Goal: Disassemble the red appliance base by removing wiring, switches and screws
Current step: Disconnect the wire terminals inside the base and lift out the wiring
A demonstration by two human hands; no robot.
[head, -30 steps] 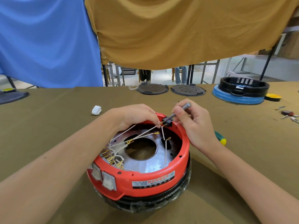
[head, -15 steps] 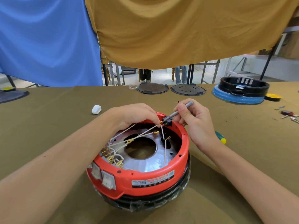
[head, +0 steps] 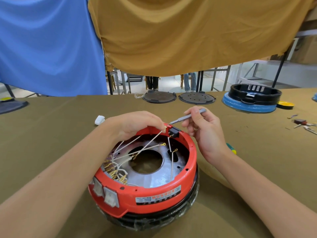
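Observation:
The red appliance base (head: 154,194) sits upside down in front of me, its metal plate and white wires (head: 149,142) exposed. Two white rocker switches (head: 104,192) sit in its near-left wall. A small black switch (head: 174,131) stands at the far rim. My left hand (head: 137,123) rests on the far rim and pinches a white wire's brass terminal beside that switch. My right hand (head: 204,129) holds a thin grey screwdriver (head: 187,116), its tip at the black switch's top.
A white plastic piece (head: 99,119) lies left of the base. Two dark round plates (head: 159,97), a black-and-blue base (head: 252,98) and a yellow disc (head: 285,104) stand at the back. Loose small parts (head: 301,123) lie far right. A green-yellow tool handle (head: 231,148) peeks behind my right wrist.
The black switch has risen out of the rim's far wall and now stands clear above it. My right hand has lifted and drawn back with the screwdriver.

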